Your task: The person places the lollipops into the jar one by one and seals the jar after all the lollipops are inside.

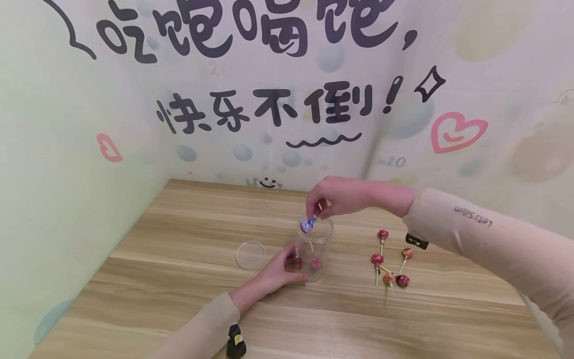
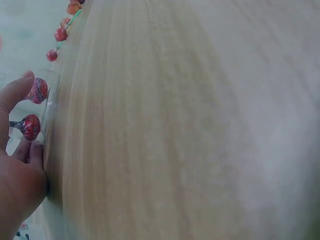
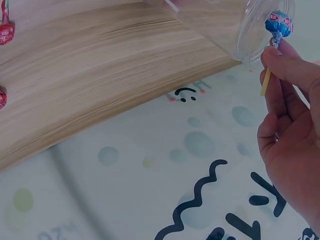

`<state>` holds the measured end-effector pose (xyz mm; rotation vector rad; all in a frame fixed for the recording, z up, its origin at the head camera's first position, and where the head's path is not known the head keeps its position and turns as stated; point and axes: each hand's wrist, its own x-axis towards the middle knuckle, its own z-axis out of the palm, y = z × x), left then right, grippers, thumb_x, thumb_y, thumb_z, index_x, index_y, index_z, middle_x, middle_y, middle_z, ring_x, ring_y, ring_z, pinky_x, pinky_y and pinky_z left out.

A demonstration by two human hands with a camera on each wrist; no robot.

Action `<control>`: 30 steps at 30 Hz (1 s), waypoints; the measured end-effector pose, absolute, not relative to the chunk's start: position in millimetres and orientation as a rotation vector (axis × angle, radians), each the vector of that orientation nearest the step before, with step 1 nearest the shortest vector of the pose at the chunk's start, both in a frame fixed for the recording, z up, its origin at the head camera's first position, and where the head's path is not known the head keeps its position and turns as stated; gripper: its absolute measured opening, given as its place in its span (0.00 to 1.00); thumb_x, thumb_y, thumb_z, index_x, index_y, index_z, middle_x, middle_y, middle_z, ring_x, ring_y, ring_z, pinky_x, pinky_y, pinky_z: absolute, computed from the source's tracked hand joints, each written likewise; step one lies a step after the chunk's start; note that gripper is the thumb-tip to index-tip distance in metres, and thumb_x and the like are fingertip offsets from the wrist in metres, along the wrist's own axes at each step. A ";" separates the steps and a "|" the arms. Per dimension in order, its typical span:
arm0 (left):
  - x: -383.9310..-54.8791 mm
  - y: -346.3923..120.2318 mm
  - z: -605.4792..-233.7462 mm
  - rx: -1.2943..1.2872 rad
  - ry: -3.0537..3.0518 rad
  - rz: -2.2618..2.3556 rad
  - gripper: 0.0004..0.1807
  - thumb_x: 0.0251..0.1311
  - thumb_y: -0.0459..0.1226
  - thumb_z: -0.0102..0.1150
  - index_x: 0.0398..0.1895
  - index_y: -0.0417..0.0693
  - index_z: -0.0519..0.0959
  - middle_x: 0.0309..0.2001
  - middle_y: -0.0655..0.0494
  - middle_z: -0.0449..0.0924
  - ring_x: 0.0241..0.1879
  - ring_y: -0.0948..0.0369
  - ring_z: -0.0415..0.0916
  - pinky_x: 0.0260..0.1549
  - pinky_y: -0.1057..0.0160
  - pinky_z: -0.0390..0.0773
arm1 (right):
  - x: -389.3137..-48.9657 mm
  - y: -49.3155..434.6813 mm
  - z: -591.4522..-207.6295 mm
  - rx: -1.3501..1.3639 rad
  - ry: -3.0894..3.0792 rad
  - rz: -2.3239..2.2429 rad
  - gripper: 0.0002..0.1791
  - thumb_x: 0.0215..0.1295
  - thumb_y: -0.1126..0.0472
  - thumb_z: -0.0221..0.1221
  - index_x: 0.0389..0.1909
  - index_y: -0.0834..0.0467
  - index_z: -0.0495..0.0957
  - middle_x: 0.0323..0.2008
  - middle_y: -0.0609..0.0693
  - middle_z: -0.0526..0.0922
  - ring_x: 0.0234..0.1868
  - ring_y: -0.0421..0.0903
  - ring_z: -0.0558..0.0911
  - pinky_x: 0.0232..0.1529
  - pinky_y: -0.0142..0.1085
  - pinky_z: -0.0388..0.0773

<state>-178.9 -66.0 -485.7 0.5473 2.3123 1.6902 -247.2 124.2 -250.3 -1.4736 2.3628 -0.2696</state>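
Observation:
A clear plastic jar [image 1: 324,252] stands upright on the wooden table, with two wrapped lollipops [image 1: 316,263] at its bottom. My left hand [image 1: 279,271] grips the jar low down, thumb on the near side and fingers behind; the left wrist view shows the two red-wrapped heads [image 2: 31,127] through the wall. Over the jar's mouth, my right hand [image 1: 336,197] pinches a blue-wrapped lollipop [image 3: 278,24] by its yellow stick [image 3: 266,82] between thumb and fingers. Its head points down and overlaps the rim [image 3: 245,37] in the head view.
Several red and orange lollipops [image 1: 378,259] lie on the table [image 1: 179,299] to the right of the jar. A round clear lid [image 1: 250,255] lies flat to the left. Behind the table's back edge rises a printed wall [image 1: 224,154].

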 end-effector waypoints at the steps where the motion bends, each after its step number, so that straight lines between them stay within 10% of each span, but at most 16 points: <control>1: -179.0 -66.2 -486.0 0.545 2.315 1.688 0.42 0.50 0.33 0.74 0.70 0.47 0.65 0.47 0.46 0.78 0.55 0.53 0.77 0.57 0.66 0.74 | -246.9 123.5 -250.6 -1.478 2.356 -0.265 0.08 0.60 0.69 0.64 0.37 0.53 0.85 0.35 0.44 0.87 0.35 0.35 0.78 0.41 0.30 0.80; 30: -176.7 -67.0 -485.4 0.519 2.331 1.677 0.35 0.50 0.35 0.74 0.62 0.43 0.69 0.48 0.48 0.78 0.58 0.51 0.76 0.61 0.56 0.74 | -242.6 117.6 -263.7 -1.492 2.312 -0.224 0.08 0.61 0.69 0.64 0.36 0.52 0.85 0.34 0.46 0.87 0.34 0.34 0.78 0.40 0.28 0.78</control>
